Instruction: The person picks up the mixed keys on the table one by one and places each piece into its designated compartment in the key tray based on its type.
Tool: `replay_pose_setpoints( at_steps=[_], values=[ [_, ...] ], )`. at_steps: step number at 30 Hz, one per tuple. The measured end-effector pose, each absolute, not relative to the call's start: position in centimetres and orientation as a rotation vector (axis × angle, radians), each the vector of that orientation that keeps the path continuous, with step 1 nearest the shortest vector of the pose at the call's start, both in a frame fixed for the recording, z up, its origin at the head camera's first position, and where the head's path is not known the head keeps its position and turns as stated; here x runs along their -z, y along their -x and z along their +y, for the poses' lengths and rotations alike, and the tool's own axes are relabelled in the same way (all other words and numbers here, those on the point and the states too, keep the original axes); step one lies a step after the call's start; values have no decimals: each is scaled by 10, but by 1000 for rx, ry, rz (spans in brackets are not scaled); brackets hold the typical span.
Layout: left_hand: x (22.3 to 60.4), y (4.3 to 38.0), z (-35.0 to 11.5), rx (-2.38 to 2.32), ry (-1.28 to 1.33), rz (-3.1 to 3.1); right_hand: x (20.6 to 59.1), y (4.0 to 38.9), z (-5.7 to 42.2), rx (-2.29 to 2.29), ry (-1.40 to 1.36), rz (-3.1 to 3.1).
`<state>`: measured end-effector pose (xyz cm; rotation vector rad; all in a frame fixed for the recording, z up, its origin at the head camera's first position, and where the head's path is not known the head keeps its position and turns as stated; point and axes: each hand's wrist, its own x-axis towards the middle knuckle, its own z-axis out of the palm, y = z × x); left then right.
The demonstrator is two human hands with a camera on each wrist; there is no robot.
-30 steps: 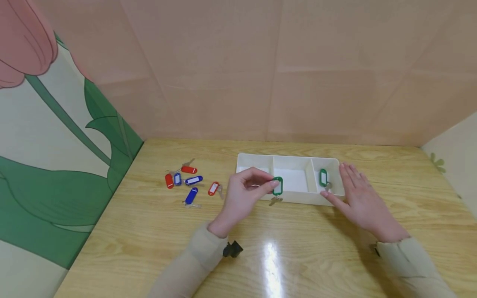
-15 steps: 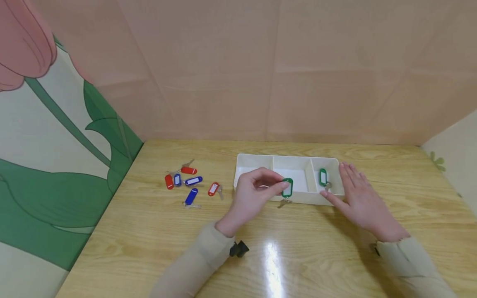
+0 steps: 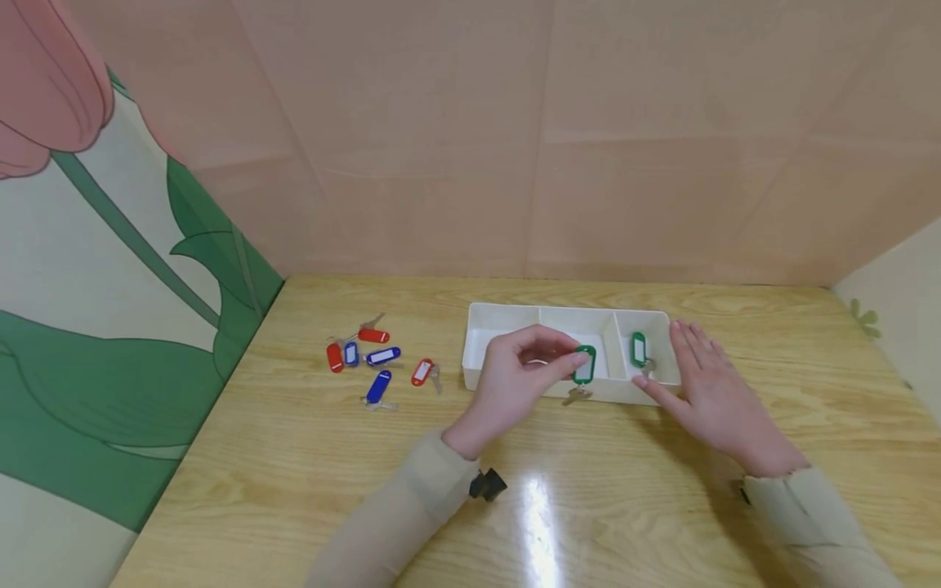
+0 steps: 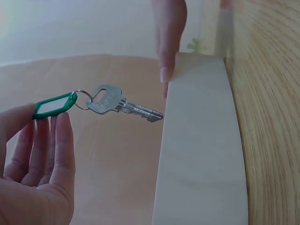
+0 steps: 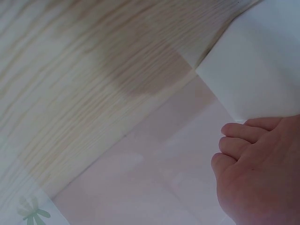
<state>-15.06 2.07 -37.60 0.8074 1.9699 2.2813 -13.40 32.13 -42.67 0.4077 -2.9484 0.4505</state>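
Note:
Between thumb and fingers my left hand pinches a green key tag. Its key dangles from a small ring, in front of the white divided box in the head view. At the box's right end rests my right hand, fingers straight along the end wall and thumb at the front corner. A second green key tag with a key lies in the right compartment, near that thumb. In the right wrist view, the right hand's fingers lie against the box's white wall.
Left of the box, several tagged keys lie on the wooden table, among them a red tag and a blue tag. A pinkish wall covering rises behind the table.
My left hand has moved to the right along the front of the box, carrying the green key tag. The right hand has stayed at the box's end.

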Motion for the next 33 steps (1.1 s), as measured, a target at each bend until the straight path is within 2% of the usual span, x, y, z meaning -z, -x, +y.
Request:
replay_pose_setpoints(
  at_steps=[33],
  values=[
    [361, 170, 48, -2245, -845, 2020, 426, 134, 322, -481, -401, -2954]
  ],
)
